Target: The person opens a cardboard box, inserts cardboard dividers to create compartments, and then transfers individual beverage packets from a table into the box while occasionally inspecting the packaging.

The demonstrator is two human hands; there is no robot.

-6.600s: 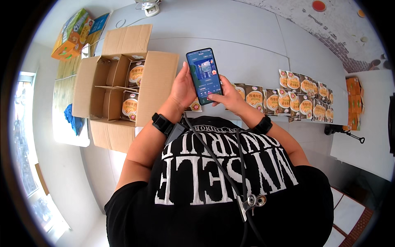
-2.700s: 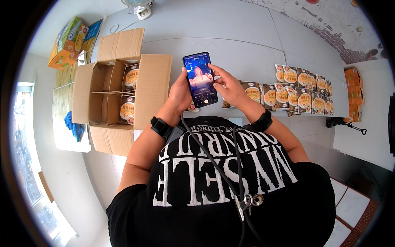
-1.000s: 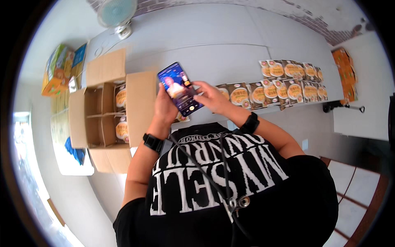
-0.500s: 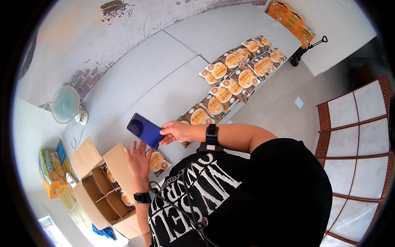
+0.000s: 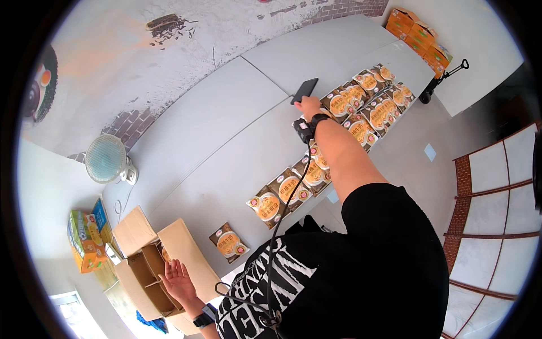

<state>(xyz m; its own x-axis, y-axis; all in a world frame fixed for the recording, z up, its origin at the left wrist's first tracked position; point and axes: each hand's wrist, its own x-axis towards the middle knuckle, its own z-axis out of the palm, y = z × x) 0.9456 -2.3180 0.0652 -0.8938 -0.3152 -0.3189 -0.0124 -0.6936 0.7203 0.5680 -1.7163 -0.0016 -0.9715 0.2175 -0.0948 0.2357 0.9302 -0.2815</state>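
Observation:
My right hand [image 5: 309,106] reaches out over the grey table [image 5: 220,158], closed on the near end of a dark smartphone [image 5: 305,90]. Beside and beneath that arm, brown food packets [image 5: 288,187] with round orange pictures lie in overlapping rows along the table's near edge. My left hand [image 5: 179,281] holds nothing; its fingers stretch out beside an open cardboard box [image 5: 135,294] with inner dividers. Part of a packet shows inside the box, the rest being hidden by its flap and my hand. A single packet [image 5: 228,243] lies on the table between the box and the rows.
A small pale-green fan [image 5: 106,159] stands at the table's left end. Colourful cartons [image 5: 87,240] sit beyond the box. Orange boxes [image 5: 418,37] are stacked at the far right by a black handled trolley [image 5: 446,79]. A folding screen [image 5: 488,195] stands on the right.
My right hand has carried the phone away from my left hand, far out to the right. The left hand has drawn down toward the cardboard box. The whole view has shifted slightly.

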